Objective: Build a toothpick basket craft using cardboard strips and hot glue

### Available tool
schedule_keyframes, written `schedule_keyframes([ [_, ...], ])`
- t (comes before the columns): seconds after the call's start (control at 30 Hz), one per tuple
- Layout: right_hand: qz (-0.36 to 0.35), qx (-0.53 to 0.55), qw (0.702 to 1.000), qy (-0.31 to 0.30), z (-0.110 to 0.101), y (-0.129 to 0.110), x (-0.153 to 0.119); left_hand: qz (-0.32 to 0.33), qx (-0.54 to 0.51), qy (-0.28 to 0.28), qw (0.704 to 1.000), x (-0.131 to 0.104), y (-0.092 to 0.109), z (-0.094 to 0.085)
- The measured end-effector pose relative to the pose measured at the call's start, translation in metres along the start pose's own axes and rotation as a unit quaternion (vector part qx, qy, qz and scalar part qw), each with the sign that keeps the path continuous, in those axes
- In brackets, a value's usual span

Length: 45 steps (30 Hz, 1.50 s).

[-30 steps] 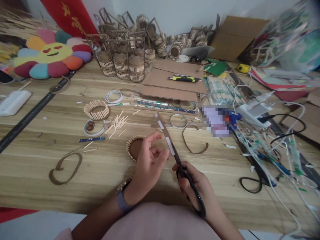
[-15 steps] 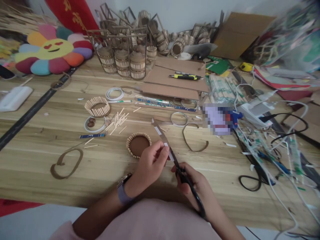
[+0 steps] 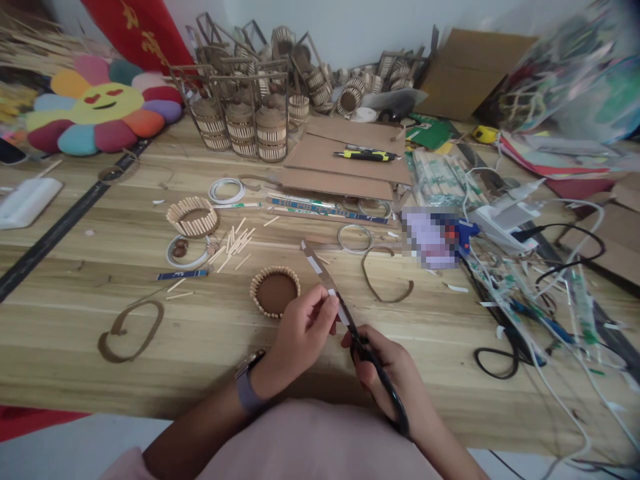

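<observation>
Between thumb and fingers, my left hand (image 3: 307, 328) pinches a narrow brown cardboard strip (image 3: 324, 275) with white patches along it. My right hand (image 3: 387, 370) is wrapped round the black handles of a pair of scissors (image 3: 395, 400), whose blades lie along the strip's near end. Just beyond my left wrist sits a small round cup (image 3: 277, 293) with a brown base and a wall of short wooden sticks. A curled brown strip (image 3: 387, 297) lies to the right of the held one.
Loose short sticks (image 3: 235, 245), a taller stick ring (image 3: 193, 217) and tape rolls (image 3: 227, 191) lie ahead on the left. Cardboard sheets (image 3: 345, 150) with a yellow-black cutter (image 3: 367, 155) are farther back. A blue glue gun (image 3: 467, 233) and tangled cables (image 3: 520, 313) fill the right.
The whole view has shifted slightly. Both hands, the strip and the scissors keep almost the same position relative to each other.
</observation>
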State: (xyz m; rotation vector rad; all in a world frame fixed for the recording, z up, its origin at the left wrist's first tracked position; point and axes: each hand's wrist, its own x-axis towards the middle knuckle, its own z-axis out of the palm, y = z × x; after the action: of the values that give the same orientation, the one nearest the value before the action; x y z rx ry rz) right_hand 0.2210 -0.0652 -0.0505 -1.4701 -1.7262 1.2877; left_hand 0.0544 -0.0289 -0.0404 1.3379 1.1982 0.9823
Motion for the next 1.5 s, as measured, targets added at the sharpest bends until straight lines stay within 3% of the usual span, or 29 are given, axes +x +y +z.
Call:
schedule_keyframes([
  [0.23, -0.042, 0.001, 0.999, 0.006, -0.005, -0.004, 0.003, 0.004, -0.002, -0.037, 0.999, -0.001, -0.002, 0.003],
  [0.63, -0.001, 0.036, 0.999, 0.024, 0.002, -0.003, 0.000, 0.008, -0.031, -0.054, 0.998, -0.001, -0.005, 0.002],
  [0.77, 0.004, 0.039, 0.999, 0.016, 0.002, -0.002, 0.000, 0.011, -0.033, -0.025, 0.999, 0.001, -0.002, 0.000],
  [0.83, 0.002, 0.030, 0.999, 0.017, 0.003, -0.003, 0.001, -0.002, -0.038, -0.026, 0.999, 0.002, -0.001, -0.002],
  [1.1, -0.026, -0.009, 0.999, 0.032, 0.002, -0.007, 0.002, -0.104, -0.173, -0.116, 0.972, 0.007, -0.005, -0.003],
  [1.33, -0.015, -0.013, 1.000, 0.015, 0.003, -0.003, 0.001, -0.042, -0.104, -0.025, 0.993, 0.008, -0.005, -0.004],
  [1.5, -0.012, 0.004, 1.000, -0.003, 0.002, -0.004, 0.000, 0.001, -0.035, -0.004, 0.999, 0.005, -0.002, -0.004],
])
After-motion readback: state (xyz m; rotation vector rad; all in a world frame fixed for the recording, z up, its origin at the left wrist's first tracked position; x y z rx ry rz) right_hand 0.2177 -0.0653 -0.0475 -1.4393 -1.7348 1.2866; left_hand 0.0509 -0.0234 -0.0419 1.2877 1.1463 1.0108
